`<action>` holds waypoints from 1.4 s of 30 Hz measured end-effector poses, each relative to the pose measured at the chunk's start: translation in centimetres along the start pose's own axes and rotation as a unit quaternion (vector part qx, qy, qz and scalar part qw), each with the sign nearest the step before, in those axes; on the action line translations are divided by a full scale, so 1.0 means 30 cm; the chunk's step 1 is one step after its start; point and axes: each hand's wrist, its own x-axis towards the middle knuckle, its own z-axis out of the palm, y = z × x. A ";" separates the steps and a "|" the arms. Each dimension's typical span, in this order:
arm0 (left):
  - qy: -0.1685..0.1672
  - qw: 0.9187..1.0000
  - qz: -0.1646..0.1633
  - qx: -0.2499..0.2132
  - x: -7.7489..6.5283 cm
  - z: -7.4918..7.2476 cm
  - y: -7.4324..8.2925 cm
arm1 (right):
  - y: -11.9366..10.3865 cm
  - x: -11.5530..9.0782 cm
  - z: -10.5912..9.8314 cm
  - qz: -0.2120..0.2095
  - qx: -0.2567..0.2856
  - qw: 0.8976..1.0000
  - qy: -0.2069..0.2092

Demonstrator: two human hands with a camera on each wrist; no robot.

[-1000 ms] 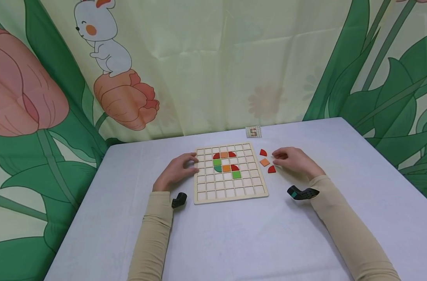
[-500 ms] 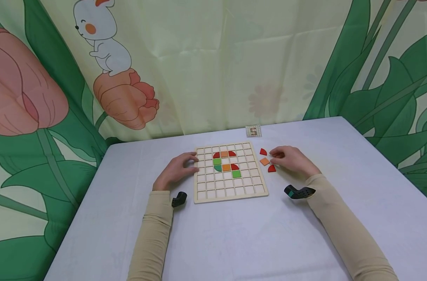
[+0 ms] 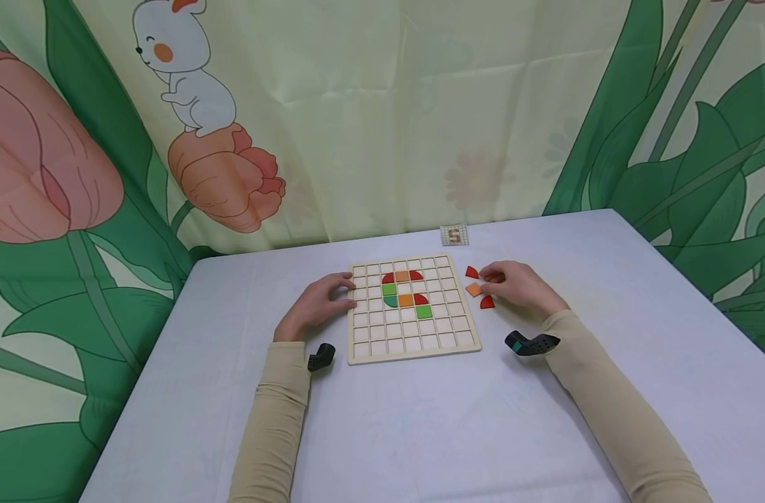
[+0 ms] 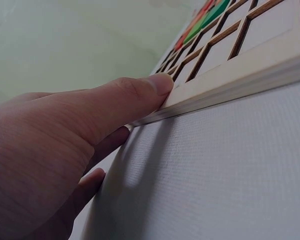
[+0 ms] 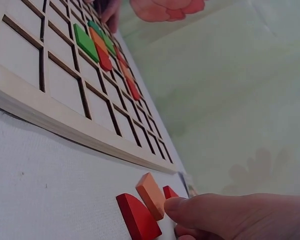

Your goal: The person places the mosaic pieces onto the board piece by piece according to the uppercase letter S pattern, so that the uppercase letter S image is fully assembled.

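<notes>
A wooden grid board [image 3: 413, 355] lies on the table with several coloured tiles set in its cells, among them a green square [image 3: 423, 311] and a teal quarter-circle [image 3: 390, 301]. My left hand [image 3: 316, 300] is at the board's left side; in the left wrist view its thumb [image 4: 140, 92] rests on the wooden rim. Right of the board lie a loose orange square tile [image 3: 473, 288] and two red quarter-circle tiles, a far one [image 3: 471, 272] and a near one [image 3: 487, 302]. My right hand [image 3: 519, 285] is beside them, its thumb tip [image 5: 176, 207] right at the orange tile, fingers loosely bent and partly hidden.
A small square card [image 3: 454, 235] with a printed grid pattern lies at the table's back edge, behind the board. A printed curtain [image 3: 357, 140] hangs behind the white-covered table [image 3: 420, 433]. Each wrist wears a black camera, the right one [image 3: 532, 344] jutting over the table.
My right hand has slid a little left, bringing its thumb and fingers up to the loose tiles. The left hand, the board and the tiles have stayed in place.
</notes>
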 end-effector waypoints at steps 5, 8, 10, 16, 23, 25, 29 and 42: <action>-0.002 1.000 0.005 0.001 0.002 -0.001 -0.002 | 0.000 0.004 0.001 0.004 0.007 1.000 0.002; -0.005 1.000 0.004 0.003 0.000 -0.001 0.000 | -0.002 0.014 0.003 0.012 0.007 1.000 0.005; -0.006 1.000 0.001 0.003 -0.003 -0.002 0.001 | -0.004 0.027 0.005 0.018 0.005 1.000 0.008; -0.005 1.000 -0.005 -0.001 -0.007 -0.002 0.002 | -0.017 0.075 0.013 0.030 0.010 0.999 0.013; -0.003 1.000 -0.001 -0.001 -0.005 -0.001 0.000 | -0.033 0.104 0.025 0.025 -0.003 1.000 0.012; -0.003 1.000 0.000 -0.001 -0.005 -0.001 0.000 | -0.033 0.108 0.028 0.017 -0.010 1.000 0.014; -0.004 1.000 0.001 -0.004 -0.004 0.000 0.002 | -0.033 0.110 0.029 -0.001 -0.023 1.000 0.021; -0.005 1.000 -0.001 -0.001 -0.002 -0.003 0.002 | -0.036 0.110 0.023 -0.021 -0.014 1.000 -0.001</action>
